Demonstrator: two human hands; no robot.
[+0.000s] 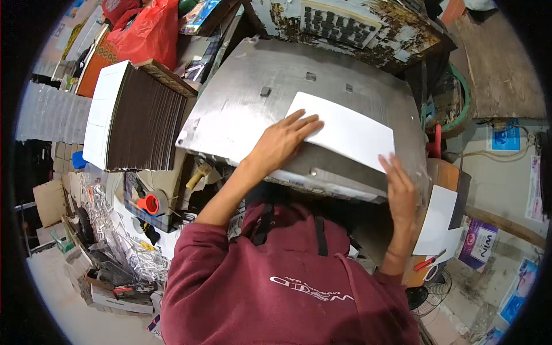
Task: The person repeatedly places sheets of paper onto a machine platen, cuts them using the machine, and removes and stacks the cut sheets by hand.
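Observation:
A white sheet of paper or card (348, 127) lies at a slant on a grey metal plate (230, 109). My left hand (282, 141) rests on the sheet's left end with its fingers stretched out. At the sheet's right corner is my right hand (398, 187), its fingers extended and the tips touching or very near the edge. Neither hand is wrapped around anything. Small metal blocks (310, 76) stick up from the plate beyond the sheet.
Left of the plate stands a thick stack of dark-edged sheets (146, 121). More white sheets (436, 221) lie at the right, with red-handled scissors or pliers (425, 263). A rusty machine part (345, 26) rises behind the plate. A red plastic bag (146, 37) sits back left.

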